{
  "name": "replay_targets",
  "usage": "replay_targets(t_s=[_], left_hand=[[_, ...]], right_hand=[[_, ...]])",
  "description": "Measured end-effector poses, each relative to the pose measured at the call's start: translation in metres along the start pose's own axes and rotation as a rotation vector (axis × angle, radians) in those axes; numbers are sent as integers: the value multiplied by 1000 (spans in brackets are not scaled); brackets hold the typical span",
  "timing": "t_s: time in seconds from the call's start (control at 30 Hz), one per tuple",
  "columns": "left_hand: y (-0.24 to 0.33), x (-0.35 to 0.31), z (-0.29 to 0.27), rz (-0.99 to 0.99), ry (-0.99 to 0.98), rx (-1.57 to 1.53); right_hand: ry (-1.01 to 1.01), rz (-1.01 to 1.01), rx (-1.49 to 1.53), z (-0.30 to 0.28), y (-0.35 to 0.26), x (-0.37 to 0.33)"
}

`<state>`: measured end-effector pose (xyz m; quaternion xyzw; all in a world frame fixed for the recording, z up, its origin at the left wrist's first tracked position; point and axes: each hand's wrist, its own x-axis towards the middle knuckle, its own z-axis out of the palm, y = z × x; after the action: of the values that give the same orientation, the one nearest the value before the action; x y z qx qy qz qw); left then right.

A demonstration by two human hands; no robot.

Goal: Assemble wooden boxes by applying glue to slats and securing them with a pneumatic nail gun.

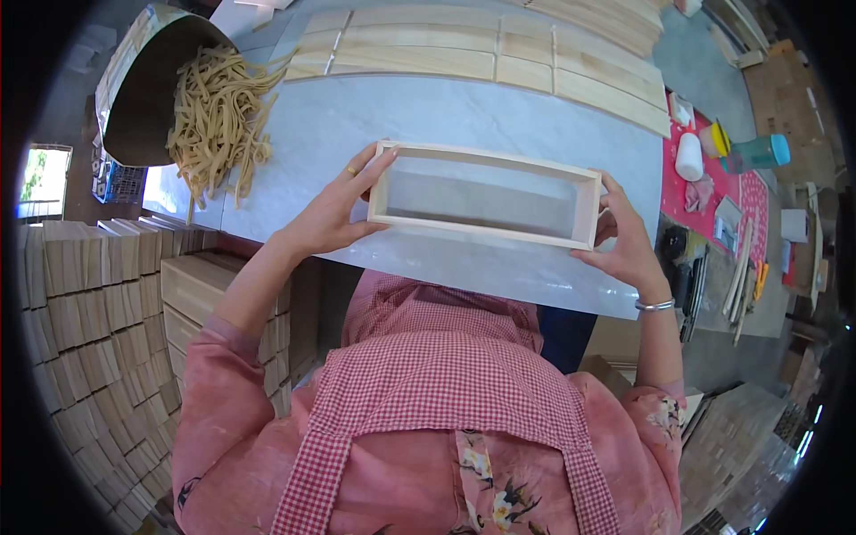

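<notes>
Between my two hands is a long, shallow rectangular wooden frame [486, 230], pale and bare, with the table's surface showing through its middle. My left hand [343, 201] grips its left end, with fingers at the far corner and the thumb at the near one. At the right end my right hand [621, 223] holds on, its thumb by the near corner and fingers curled round the short side. The frame is over the grey-white marbled tabletop [330, 116]; whether it rests on it I cannot tell.
Flat wooden boards [428, 45] lie along the table's far side. At the left, tan rubber-like bands [218, 116] spill from a tipped container [134, 98]. Stacked wooden pieces [89, 312] stand at lower left. A white bottle [689, 157] and a teal-lidded jar [758, 153] are on a red cloth at right.
</notes>
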<state>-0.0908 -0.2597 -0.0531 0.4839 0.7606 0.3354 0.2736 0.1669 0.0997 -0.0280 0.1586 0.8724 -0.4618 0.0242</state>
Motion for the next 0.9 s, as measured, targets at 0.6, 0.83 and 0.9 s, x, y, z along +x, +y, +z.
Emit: replay_targets(t_s=[0.6, 0.83, 0.9], left_hand=[[8, -16, 9, 14, 50, -68], [-61, -33, -69, -426, 557, 487], [-98, -44, -88, -463, 669, 706]], right_hand=[[13, -74, -106, 9, 21, 0], [33, -69, -127, 11, 16, -2], [16, -75, -121, 12, 20, 0]])
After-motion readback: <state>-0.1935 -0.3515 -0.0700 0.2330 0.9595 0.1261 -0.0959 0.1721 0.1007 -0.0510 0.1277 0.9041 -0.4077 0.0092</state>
